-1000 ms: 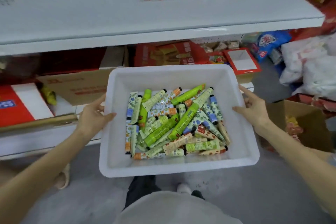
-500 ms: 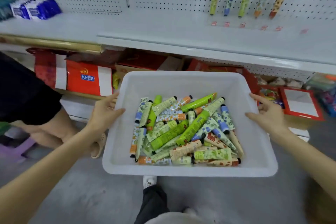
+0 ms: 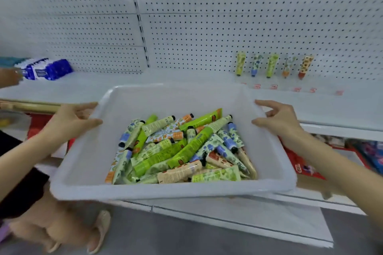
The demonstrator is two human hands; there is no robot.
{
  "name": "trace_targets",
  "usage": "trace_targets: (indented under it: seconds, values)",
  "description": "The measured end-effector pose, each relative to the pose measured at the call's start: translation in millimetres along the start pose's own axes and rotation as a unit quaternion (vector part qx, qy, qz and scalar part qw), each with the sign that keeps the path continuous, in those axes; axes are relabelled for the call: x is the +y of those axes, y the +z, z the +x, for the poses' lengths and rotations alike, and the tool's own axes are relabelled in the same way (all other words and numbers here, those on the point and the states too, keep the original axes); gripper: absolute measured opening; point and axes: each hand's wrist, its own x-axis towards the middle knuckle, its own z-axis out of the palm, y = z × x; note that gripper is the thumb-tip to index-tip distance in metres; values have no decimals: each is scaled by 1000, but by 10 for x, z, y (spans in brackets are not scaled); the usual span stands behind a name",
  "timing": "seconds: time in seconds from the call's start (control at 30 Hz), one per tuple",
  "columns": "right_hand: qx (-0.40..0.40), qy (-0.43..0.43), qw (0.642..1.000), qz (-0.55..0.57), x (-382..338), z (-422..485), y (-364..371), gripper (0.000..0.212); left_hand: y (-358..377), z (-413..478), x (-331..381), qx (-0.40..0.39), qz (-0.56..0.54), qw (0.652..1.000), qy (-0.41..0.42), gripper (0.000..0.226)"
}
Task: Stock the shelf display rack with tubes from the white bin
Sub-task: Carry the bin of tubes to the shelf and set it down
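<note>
Blue packs (image 3: 46, 68): on shelf (image 3: 186, 77), far left.
Left hand (image 3: 70, 120): grips left rim of white bin (image 3: 87, 157), thumb over edge.
Tubes (image 3: 180, 149): loose heap inside bin; bin held before shelf.
Right hand (image 3: 277, 119): grips right rim.
Five upright tubes (image 3: 271, 65): row against pegboard (image 3: 207, 27), right.

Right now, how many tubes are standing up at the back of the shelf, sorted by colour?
green tubes: 2
blue-flowered tube: 1
orange-capped tubes: 2
Total: 5
</note>
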Motion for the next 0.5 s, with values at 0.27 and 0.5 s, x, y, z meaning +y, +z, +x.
trace_targets:
  seconds: [0.27,0.5]
  values:
    - [-14,30,999,20,-413,629,443,57,-90,1255,58,-18,25,999,29,55]
    - [-5,36,999,-5,-547,1141,620,56,72,2008,201,-79,21,996,48,62]
